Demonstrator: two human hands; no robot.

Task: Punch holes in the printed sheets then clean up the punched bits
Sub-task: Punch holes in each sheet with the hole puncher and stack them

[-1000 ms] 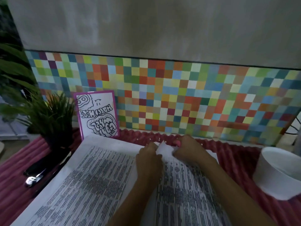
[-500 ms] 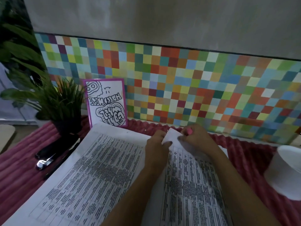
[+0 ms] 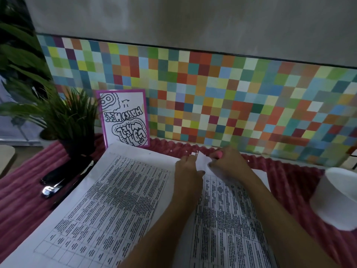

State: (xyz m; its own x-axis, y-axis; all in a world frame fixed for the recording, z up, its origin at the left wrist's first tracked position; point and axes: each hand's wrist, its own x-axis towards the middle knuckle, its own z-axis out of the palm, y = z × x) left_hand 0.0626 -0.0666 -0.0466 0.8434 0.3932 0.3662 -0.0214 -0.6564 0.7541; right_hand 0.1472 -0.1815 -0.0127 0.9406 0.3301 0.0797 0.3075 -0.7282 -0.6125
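Printed sheets point(image 3: 108, 200) with dense tables lie across a pink ribbed cloth point(image 3: 23, 202). At their far edge both hands pinch a small white piece of paper point(image 3: 202, 161) raised between them. My left hand point(image 3: 188, 171) grips its left side and my right hand point(image 3: 229, 161) its right side. Tiny white punched bits point(image 3: 193, 153) dot the cloth just beyond the fingers. A black hole punch point(image 3: 59, 180) with a metal end lies left of the sheets.
A white paper bowl point(image 3: 336, 196) stands at the right edge. At the back left are a potted plant point(image 3: 71, 120) and a pink-framed drawing point(image 3: 125, 118), leaning against the coloured tile wall point(image 3: 231, 97).
The view has shifted, so everything sits further right and lower. Both hands stay closed on the small white paper, now lifted slightly higher at the sheets' far edge.
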